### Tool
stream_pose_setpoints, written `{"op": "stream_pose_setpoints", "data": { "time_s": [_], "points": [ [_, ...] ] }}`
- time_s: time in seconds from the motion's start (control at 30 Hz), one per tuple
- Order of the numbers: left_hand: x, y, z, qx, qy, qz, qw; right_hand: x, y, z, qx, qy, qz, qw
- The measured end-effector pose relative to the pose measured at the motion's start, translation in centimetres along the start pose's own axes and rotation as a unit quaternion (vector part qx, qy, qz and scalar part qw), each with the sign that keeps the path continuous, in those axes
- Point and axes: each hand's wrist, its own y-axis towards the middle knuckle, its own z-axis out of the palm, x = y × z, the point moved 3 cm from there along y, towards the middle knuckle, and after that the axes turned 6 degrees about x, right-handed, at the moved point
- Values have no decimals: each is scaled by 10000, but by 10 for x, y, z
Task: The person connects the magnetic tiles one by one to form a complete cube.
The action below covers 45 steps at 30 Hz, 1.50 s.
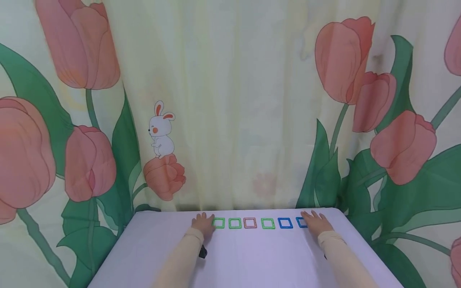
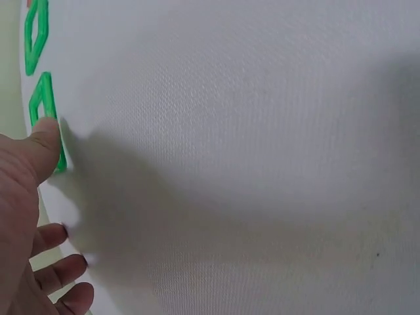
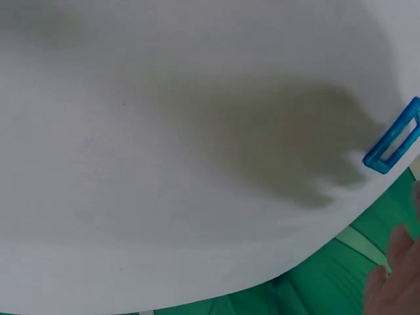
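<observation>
Bare left hand (image 1: 203,225) and right hand (image 1: 317,223) at the 2 ends of a row of 6 coloured square frames
The row lies along the far edge of a white table (image 1: 248,258): from the left, the end green frame (image 1: 219,228), a second green frame (image 1: 235,228), a red frame (image 1: 250,227), a third green frame (image 1: 268,228), a blue frame (image 1: 286,228) and the end blue frame (image 1: 303,227); the left hand is relaxed, its thumb laid over the end green frame and its other fingers apart, pinching nothing; the right hand has its fingers spread and overlaps the outer side of the end blue frame in the head view, though I cannot tell whether it touches; pale sleeves (image 1: 180,256) cover both forearms, and a tulip-printed curtain (image 1: 234,100) hangs behind
</observation>
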Motion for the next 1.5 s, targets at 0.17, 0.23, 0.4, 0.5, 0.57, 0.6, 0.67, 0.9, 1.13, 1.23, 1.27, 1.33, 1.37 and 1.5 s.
{"op": "stream_pose_setpoints", "data": {
  "time_s": [0.17,0.23,0.4,0.5,0.57,0.6,0.67,0.9,1.13,1.23,1.27,1.33,1.37,1.5],
  "points": [
    [-3,-3,10,-4,-26,-80,10000,-1,-2,15,247,-196,-26,9995],
    [-4,-4,9,-30,-119,-79,9999,-2,-2,16,291,-158,-9,9995],
    [0,-4,9,52,-361,22,9993,-2,-2,13,407,-98,36,9991],
    [1,-8,3,187,-394,133,9990,-7,3,16,261,-240,11,9994],
    [2,-10,-1,326,-421,156,9985,-9,5,17,175,-315,14,9993],
    [2,-11,-2,382,-461,161,9981,-10,7,16,143,-365,13,9992],
    [2,-12,-2,417,-541,135,9976,-10,11,14,96,-467,-12,9989],
    [3,-23,0,258,-532,285,9978,-6,19,5,278,-636,-51,9976],
    [8,-44,10,-77,-482,881,9949,-2,18,1,209,-548,5,9983],
    [8,-56,10,-64,-799,1072,9910,-1,18,-2,143,-522,14,9985],
    [9,-60,11,-35,-911,1079,9900,0,18,-2,145,-504,7,9986],
    [11,-66,14,55,-1124,1040,9882,1,19,-2,176,-432,6,9989],
    [12,-69,16,104,-1232,1014,9871,1,19,-2,198,-405,11,9990],
    [9,-75,22,235,-1577,964,9825,-1,18,-8,166,-393,88,9991]
  ]
}}
